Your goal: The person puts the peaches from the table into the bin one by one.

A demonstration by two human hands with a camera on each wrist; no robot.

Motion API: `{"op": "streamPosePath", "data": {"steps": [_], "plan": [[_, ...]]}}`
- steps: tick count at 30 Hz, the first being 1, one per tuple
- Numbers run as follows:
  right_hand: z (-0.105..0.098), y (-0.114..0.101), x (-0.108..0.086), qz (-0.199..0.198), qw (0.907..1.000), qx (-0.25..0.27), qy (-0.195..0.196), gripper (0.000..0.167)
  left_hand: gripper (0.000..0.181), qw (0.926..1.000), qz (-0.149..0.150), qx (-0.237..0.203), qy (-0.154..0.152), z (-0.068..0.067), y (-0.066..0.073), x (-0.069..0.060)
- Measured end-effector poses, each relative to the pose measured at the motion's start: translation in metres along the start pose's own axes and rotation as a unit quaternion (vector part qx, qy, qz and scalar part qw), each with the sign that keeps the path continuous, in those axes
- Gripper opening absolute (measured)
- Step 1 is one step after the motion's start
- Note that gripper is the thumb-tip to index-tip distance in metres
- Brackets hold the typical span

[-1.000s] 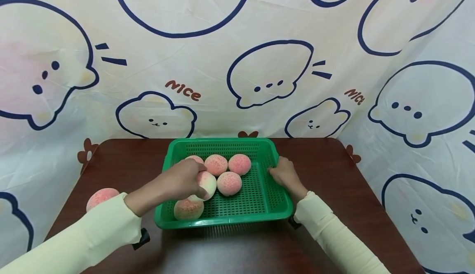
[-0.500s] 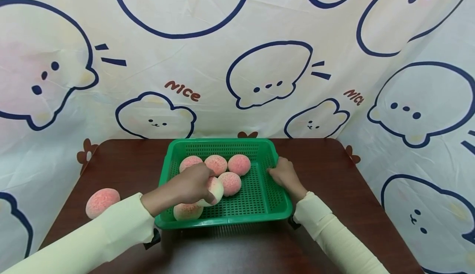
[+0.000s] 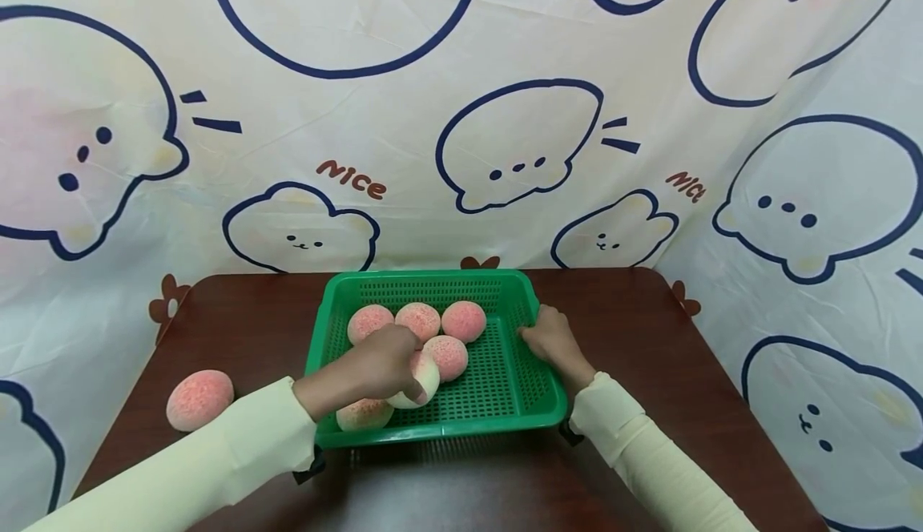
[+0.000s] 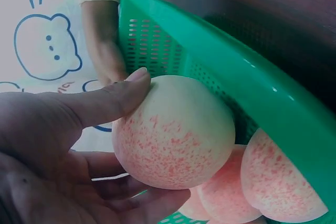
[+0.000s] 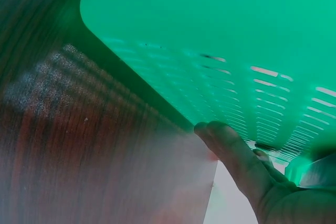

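My left hand (image 3: 376,365) holds a pale, pink-speckled peach (image 3: 428,378) inside the green plastic basket (image 3: 461,429). In the left wrist view the thumb lies on top of this peach (image 4: 173,135) and the fingers curl beneath it. Several pinker peaches sit in the basket, among them one (image 3: 447,357) just right of the held peach and one (image 3: 365,415) at the near left corner. My right hand (image 3: 554,344) grips the basket's right rim. Seen from the right wrist, its fingers (image 5: 231,153) touch the outside of the slotted wall; the rest is partly hidden.
Another peach (image 3: 200,400) lies on the dark brown table (image 3: 267,316), left of the basket and beside the left sleeve. A fabric backdrop (image 3: 404,131) with cartoon bears hangs behind the table and along both sides.
My left hand has moved a little right and nearer to me with its peach, uncovering more of the back left peach. The right hand stays on the rim, and the basket looks still.
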State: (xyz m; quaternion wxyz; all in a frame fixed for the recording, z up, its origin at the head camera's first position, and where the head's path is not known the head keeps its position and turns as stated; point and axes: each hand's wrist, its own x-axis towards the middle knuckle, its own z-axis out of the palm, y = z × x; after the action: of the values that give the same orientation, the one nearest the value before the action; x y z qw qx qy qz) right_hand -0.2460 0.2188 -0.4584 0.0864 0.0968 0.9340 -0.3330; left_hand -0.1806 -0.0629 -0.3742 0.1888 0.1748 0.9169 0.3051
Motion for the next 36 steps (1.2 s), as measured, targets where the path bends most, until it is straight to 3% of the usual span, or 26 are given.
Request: {"op": "streamPosePath", "data": {"steps": [13, 27, 36], "plan": [[0.0, -0.001, -0.001, -0.017, 0.9998, -0.006, 0.009, 0.039, 0.043, 0.9998, 0.02, 0.001, 0.008, 0.017, -0.007, 0.008], [-0.001, 0.0, -0.003, -0.015, 0.9998, 0.002, 0.009, 0.034, 0.047, 0.9996, 0.014, 0.024, 0.003, 0.026, -0.007, 0.014], [-0.002, -0.002, -0.003, -0.011, 0.9999, 0.007, 0.005, 0.036, 0.045, 0.9982, 0.053, -0.029, -0.006, 0.036, -0.014, 0.018]]}}
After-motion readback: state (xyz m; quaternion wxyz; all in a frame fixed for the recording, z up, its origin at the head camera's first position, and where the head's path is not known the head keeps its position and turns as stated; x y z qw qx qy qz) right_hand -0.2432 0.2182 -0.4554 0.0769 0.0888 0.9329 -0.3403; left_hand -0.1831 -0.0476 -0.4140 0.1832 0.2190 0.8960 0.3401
